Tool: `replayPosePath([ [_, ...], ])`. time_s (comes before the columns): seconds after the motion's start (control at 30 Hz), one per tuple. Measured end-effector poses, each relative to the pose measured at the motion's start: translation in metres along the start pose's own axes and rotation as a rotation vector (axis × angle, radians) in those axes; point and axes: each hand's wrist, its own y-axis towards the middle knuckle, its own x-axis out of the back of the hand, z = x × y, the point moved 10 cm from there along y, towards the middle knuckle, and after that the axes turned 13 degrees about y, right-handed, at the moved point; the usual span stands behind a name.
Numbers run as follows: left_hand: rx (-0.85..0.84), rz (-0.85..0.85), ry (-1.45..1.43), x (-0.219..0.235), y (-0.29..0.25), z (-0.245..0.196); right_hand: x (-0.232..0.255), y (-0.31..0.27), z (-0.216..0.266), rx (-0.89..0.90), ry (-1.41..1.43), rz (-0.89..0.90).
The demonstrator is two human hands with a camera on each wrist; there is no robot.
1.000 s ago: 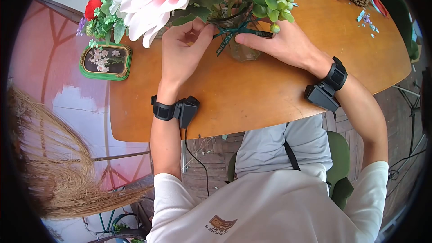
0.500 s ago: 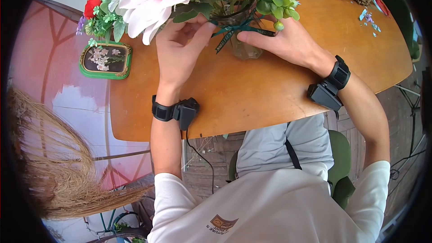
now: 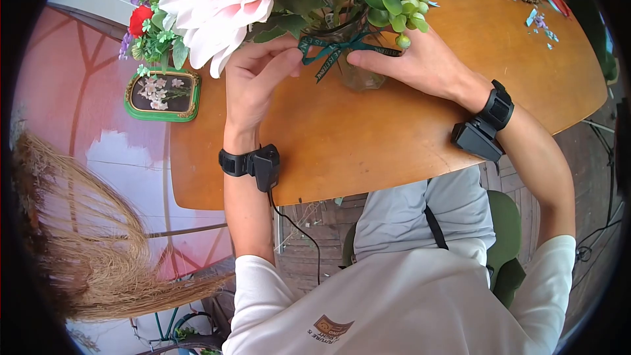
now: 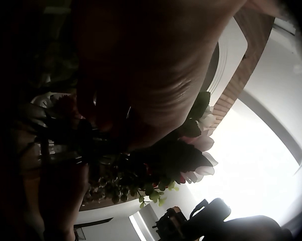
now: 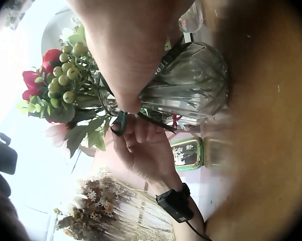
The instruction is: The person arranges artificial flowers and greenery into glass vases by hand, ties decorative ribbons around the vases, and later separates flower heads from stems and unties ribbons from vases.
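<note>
Looking down from the head view, we have a clear glass vase (image 3: 363,79) upright on the wooden table (image 3: 328,131), packed with artificial blooms. A huge pale pink flower (image 3: 230,6) leans left, petals flushed deeper near the centre, while round green leaves and berries (image 3: 411,20) spill right. Around the neck, here's a dark teal ribbon (image 3: 340,47) with pale lettering, looped in a bow. Our left hand (image 3: 258,79) is half curled, thumb and fingertips right at the left loop; whether they pinch it, we cannot tell. Our right hand (image 3: 427,66) grips at the neck, thumb against the ribbon, other fingers hidden behind. Off left, a green oval-cornered frame (image 3: 163,94) shows small pressed-looking blossoms.

Over to the left wrist view: very dark, folks! We see our left palm in shadow above the leaves, with pink petals catching light; the fingertips are too dim to read.

Now the right wrist view, and what a look at that glass: faceted, transparent, stems visible through the wall. Red blooms (image 5: 49,59) sit beside the berries. Our right thumb bears down at the neck, and our left fingers bend loosely beside the small dark loop.
</note>
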Motion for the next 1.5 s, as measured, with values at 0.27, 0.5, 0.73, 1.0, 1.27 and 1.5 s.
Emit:
replayPosePath([
  [0.27, 0.067, -0.126, 0.265, 0.005, 0.0, -0.001, 0.0, 0.0, -0.002, 0.035, 0.02, -0.015],
  [0.5, -0.084, -0.137, 0.737, -0.006, 0.003, -0.02, -0.001, 0.0, -0.005, -0.016, -0.011, 0.009],
  [0.73, 0.002, -0.261, 0.801, -0.012, 0.002, -0.024, -0.003, 0.0, -0.004, -0.006, 0.055, 0.005],
  [1.0, 0.013, -0.284, 0.898, -0.01, 0.0, -0.024, -0.003, 0.0, 0.0, 0.026, 0.01, 0.001],
  [1.27, -0.078, -0.404, 0.542, -0.008, -0.009, -0.024, -0.002, -0.001, -0.001, 0.041, -0.008, -0.011],
  [1.5, 0.13, -0.102, -0.161, -0.018, 0.0, 0.01, -0.002, -0.001, -0.004, -0.015, 0.026, 0.005],
])
